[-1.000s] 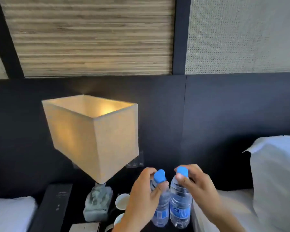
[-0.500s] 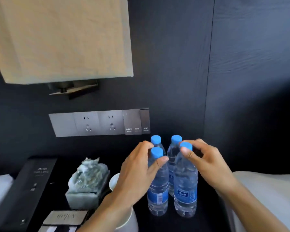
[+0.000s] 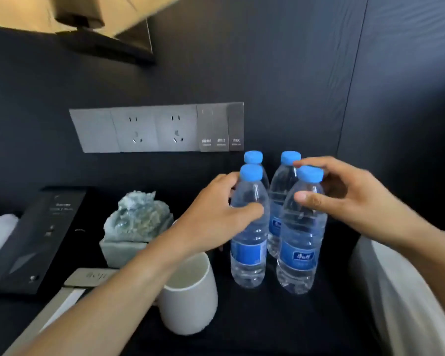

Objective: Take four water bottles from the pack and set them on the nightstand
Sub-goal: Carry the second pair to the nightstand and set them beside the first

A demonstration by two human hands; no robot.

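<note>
Several clear water bottles with blue caps stand close together on the dark nightstand [image 3: 254, 317]. My left hand [image 3: 213, 217] wraps the shoulder of the front left bottle [image 3: 248, 253]. My right hand [image 3: 350, 196] holds the front right bottle [image 3: 299, 258] just under its cap, thumb in front and fingers behind. Two more bottles stand behind them, the back left bottle [image 3: 253, 157] showing mostly its cap, the back right bottle [image 3: 280, 186] partly hidden by my right fingers. All stand upright. No pack is in view.
A white mug [image 3: 188, 299] stands under my left forearm, close to the bottles. A stone lamp base [image 3: 136, 222], a black box [image 3: 36, 240] and a card [image 3: 88, 277] fill the left side. A socket panel [image 3: 154, 129] is on the wall. White bedding [image 3: 409, 291] borders the right.
The view has tilted down and come closer. The two bottles I carried came down in front of two others, and both hands slid from the caps to the shoulders.
</note>
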